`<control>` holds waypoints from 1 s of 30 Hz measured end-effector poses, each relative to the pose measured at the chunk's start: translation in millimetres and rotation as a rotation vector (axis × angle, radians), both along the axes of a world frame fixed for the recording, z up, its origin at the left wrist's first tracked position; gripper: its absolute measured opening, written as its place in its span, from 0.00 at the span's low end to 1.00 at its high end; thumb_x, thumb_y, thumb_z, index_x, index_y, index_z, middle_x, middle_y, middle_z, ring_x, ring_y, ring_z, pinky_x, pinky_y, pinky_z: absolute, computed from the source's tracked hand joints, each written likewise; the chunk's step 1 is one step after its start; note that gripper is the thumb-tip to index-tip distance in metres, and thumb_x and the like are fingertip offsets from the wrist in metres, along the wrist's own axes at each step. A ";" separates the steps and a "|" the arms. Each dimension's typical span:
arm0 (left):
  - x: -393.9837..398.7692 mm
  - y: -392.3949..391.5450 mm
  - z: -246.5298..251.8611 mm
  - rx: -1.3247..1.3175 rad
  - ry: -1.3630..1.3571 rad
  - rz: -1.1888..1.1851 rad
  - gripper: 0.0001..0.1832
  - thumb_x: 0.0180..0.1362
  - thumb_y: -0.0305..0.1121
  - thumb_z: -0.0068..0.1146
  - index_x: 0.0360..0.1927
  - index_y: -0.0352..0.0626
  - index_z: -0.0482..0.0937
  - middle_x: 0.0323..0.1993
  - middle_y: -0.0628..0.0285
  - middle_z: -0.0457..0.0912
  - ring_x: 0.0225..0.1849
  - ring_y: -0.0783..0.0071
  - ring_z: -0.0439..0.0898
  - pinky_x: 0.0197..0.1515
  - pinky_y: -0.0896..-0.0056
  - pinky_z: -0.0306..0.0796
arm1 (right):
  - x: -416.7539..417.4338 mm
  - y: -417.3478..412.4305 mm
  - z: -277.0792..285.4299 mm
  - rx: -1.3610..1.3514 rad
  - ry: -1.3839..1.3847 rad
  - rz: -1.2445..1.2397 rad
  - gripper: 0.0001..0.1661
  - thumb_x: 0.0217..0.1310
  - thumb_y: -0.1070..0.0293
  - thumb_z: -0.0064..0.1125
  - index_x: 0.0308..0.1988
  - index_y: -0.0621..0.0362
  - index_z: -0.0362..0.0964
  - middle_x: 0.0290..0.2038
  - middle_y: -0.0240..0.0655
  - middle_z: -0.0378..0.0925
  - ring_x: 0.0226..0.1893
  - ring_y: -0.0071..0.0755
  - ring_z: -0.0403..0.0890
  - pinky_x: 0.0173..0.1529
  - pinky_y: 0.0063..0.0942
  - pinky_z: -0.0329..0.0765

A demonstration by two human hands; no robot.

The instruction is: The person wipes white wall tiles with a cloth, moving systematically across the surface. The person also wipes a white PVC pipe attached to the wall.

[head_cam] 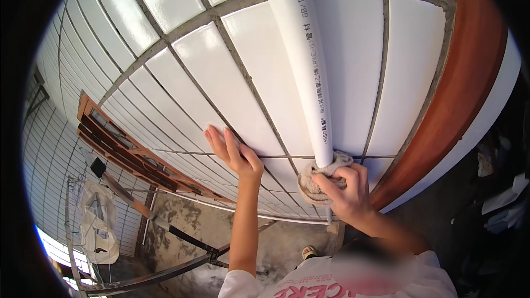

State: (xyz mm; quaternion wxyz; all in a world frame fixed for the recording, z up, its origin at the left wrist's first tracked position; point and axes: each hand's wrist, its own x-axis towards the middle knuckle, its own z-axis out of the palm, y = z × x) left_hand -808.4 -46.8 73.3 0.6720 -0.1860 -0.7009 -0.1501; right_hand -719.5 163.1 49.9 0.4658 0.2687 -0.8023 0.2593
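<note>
A white PVC pipe [306,58] runs down the white tiled wall [265,78]. My right hand [350,192] grips a crumpled beige cloth [312,186], which is wrapped around the pipe's lower visible part. Resting against the tiles to the left of the pipe is my left hand [234,153], with its fingers apart and nothing held. The pipe bears printed writing. Part of the pipe is hidden behind the cloth.
Reddish-brown trim [463,91] edges the wall at right. A brown-framed window [124,145] is on the left, near a metal frame [182,271] and a hanging whitish bag [99,223]. Stained concrete floor [198,219] lies below. Clothes or cloths [507,207] appear in the dark area at right.
</note>
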 end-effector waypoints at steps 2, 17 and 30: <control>-1.5 1.4 1.2 0.003 0.009 0.002 0.24 0.52 0.22 0.30 0.55 0.30 0.57 0.60 0.43 0.48 0.62 0.49 0.48 0.61 0.49 0.42 | 6.6 4.5 -43.3 0.054 -0.091 -0.043 0.23 0.35 0.74 0.55 0.38 0.42 0.72 0.33 0.28 0.59 0.34 0.34 0.61 0.38 0.29 0.64; -0.8 1.4 0.2 0.025 -0.006 -0.031 0.25 0.48 0.20 0.31 0.55 0.32 0.58 0.60 0.42 0.48 0.62 0.43 0.44 0.60 0.46 0.40 | 18.5 13.1 -138.7 -0.156 -0.405 0.156 0.26 0.32 0.83 0.53 0.37 0.43 0.72 0.33 0.30 0.62 0.36 0.36 0.63 0.43 0.32 0.59; -1.6 -0.3 -2.1 0.029 -0.012 -0.047 0.25 0.49 0.20 0.32 0.55 0.32 0.58 0.59 0.41 0.48 0.62 0.43 0.44 0.60 0.46 0.39 | -28.6 2.4 113.9 -0.277 0.353 0.211 0.30 0.25 0.69 0.69 0.38 0.56 0.71 0.31 0.34 0.60 0.30 0.32 0.64 0.31 0.23 0.63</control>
